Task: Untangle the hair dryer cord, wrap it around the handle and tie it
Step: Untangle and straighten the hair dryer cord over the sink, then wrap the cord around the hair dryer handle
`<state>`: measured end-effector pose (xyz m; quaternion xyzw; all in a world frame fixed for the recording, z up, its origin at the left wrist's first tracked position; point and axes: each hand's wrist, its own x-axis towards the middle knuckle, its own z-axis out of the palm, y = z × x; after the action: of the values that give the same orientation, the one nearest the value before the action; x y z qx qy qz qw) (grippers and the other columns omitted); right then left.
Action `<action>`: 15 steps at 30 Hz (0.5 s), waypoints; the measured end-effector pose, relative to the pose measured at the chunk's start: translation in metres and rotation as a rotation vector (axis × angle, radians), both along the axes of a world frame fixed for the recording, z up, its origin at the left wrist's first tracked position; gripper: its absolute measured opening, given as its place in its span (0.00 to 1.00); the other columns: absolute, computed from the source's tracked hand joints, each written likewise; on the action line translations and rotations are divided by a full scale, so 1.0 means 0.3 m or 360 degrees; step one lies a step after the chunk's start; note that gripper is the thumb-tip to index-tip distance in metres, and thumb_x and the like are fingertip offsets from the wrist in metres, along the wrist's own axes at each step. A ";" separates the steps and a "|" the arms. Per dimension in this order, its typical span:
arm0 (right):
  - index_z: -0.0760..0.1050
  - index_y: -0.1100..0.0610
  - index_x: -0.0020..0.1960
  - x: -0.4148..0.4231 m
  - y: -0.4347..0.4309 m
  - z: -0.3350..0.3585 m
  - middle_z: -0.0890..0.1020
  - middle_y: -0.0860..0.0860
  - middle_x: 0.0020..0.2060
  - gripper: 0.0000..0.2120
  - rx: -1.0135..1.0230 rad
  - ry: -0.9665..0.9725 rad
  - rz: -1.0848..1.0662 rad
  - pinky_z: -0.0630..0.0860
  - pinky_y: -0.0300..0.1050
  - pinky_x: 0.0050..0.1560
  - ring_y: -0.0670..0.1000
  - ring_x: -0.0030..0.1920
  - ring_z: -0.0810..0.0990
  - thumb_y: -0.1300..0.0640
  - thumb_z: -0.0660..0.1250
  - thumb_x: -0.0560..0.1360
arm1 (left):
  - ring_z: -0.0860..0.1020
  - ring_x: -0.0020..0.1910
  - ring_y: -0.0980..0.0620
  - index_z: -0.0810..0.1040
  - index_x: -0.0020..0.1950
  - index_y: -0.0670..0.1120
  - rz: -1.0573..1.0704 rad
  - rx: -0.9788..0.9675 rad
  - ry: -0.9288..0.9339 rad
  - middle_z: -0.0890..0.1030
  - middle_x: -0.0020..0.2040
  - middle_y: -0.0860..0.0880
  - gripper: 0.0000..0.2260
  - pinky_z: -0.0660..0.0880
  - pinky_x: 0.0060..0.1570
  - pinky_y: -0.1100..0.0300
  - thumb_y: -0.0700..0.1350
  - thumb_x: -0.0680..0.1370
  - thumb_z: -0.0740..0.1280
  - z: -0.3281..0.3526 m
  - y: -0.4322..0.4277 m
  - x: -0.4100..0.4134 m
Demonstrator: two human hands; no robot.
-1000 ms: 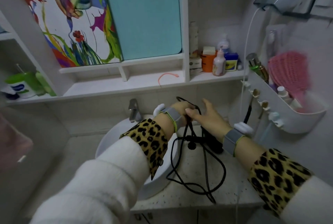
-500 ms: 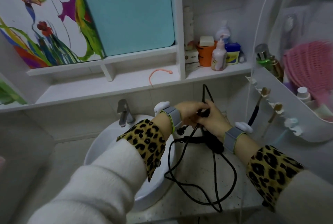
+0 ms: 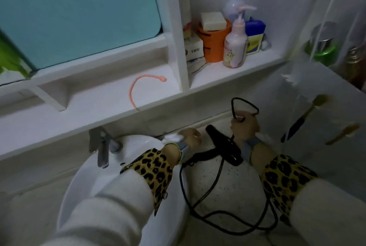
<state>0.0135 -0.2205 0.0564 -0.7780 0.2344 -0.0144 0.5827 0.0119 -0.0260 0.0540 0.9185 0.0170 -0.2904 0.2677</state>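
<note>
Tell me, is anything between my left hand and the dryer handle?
Nothing visible. The left hand sits just left of the dryer on the counter, apart from it. The right hand holds a loop of the cord above.

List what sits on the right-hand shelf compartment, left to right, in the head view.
Small white printed box → orange round container with a white block on top → pale pink pump bottle → blue-capped yellow bottle.
</note>
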 end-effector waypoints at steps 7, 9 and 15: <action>0.72 0.58 0.67 0.070 -0.101 -0.089 0.81 0.59 0.58 0.17 -0.0003 0.0154 -0.0189 0.76 0.42 0.49 0.55 0.52 0.80 0.58 0.64 0.78 | 0.67 0.72 0.41 0.61 0.77 0.46 -0.0222 0.0152 0.0427 0.64 0.77 0.44 0.32 0.68 0.66 0.54 0.58 0.78 0.67 -0.210 -0.028 0.070; 0.69 0.57 0.69 0.086 -0.121 -0.106 0.79 0.57 0.61 0.21 0.0006 0.0169 -0.0185 0.71 0.38 0.47 0.51 0.51 0.77 0.58 0.65 0.77 | 0.65 0.73 0.41 0.58 0.78 0.47 -0.0338 0.0199 0.0479 0.62 0.78 0.45 0.36 0.66 0.69 0.51 0.59 0.77 0.68 -0.257 -0.060 0.075; 0.59 0.58 0.75 0.088 -0.182 -0.176 0.67 0.55 0.72 0.35 0.0171 0.0159 -0.0150 0.66 0.43 0.66 0.55 0.68 0.69 0.63 0.71 0.73 | 0.69 0.71 0.44 0.58 0.79 0.48 -0.0652 0.0565 0.0656 0.66 0.75 0.48 0.30 0.68 0.68 0.50 0.59 0.81 0.62 -0.376 -0.078 0.093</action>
<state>0.0397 -0.2751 0.0037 -0.7335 0.3000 0.0096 0.6098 0.0399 -0.0495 -0.0588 0.8570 -0.0639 -0.5103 0.0306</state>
